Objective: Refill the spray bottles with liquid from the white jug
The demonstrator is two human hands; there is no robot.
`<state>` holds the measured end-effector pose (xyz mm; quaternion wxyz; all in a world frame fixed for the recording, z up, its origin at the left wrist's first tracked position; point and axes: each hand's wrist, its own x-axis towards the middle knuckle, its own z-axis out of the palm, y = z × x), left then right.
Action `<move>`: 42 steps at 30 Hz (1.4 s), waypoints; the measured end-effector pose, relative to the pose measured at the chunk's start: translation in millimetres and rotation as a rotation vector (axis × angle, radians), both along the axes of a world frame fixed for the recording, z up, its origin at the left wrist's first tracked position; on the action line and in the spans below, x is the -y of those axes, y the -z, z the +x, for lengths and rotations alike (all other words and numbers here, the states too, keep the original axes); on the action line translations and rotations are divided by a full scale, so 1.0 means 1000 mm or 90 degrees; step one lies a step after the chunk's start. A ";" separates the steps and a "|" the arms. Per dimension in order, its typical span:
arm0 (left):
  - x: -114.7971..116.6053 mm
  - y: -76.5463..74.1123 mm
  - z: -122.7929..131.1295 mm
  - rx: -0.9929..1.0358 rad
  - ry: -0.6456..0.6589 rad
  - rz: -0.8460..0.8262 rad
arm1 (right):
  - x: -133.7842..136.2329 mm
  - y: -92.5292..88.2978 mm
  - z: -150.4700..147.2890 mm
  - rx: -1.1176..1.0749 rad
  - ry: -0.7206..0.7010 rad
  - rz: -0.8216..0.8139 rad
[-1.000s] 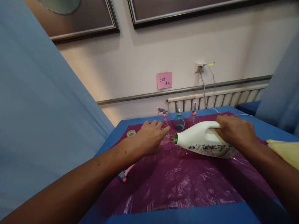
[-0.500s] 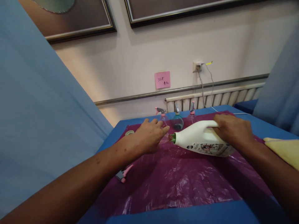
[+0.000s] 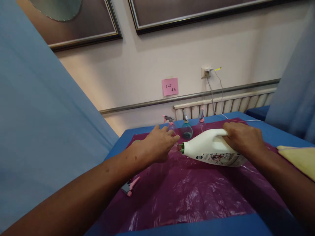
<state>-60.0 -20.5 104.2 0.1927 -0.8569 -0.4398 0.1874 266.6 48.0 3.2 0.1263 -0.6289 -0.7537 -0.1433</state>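
Note:
My right hand (image 3: 243, 136) is wrapped round the handle of a white jug (image 3: 208, 146), tipped nearly on its side with its green-lined mouth pointing left. In front of that mouth, my left hand (image 3: 161, 144) curls round a clear, pinkish bottle (image 3: 174, 148), mostly hidden by the fingers and hard to make out against the sheet. Whether liquid is flowing I cannot tell. A loose grey and pink spray head (image 3: 130, 187) lies on the purple plastic sheet (image 3: 192, 193), below my left forearm.
Behind my hands stand a pink-topped spray bottle (image 3: 170, 124), a teal spray bottle (image 3: 187, 129) and another pink one (image 3: 201, 121). A yellow cloth (image 3: 297, 159) lies at the right. Blue curtain (image 3: 49, 131) hangs at the left. A white cable (image 3: 222, 113) reaches the table's back edge.
The view has tilted slightly, so everything sits a little lower. Both hands, the bottle and the tipped jug keep nearly the same position.

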 end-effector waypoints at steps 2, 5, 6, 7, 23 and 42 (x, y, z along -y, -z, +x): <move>-0.001 -0.002 0.003 -0.017 0.003 -0.002 | 0.000 0.000 0.000 0.005 -0.003 -0.002; -0.002 -0.005 0.009 -0.036 0.005 -0.001 | 0.000 0.000 0.000 0.005 0.001 0.002; -0.003 -0.007 0.012 -0.040 0.007 0.000 | 0.000 0.001 0.000 0.002 0.003 0.003; -0.003 -0.008 0.014 -0.045 0.010 0.001 | 0.000 0.001 0.000 -0.002 0.003 0.002; -0.005 -0.029 0.058 -0.142 0.030 -0.002 | -0.002 0.001 0.005 -0.046 0.002 0.003; -0.004 -0.008 -0.011 0.275 -0.081 0.002 | -0.013 0.015 0.035 -0.145 0.063 0.022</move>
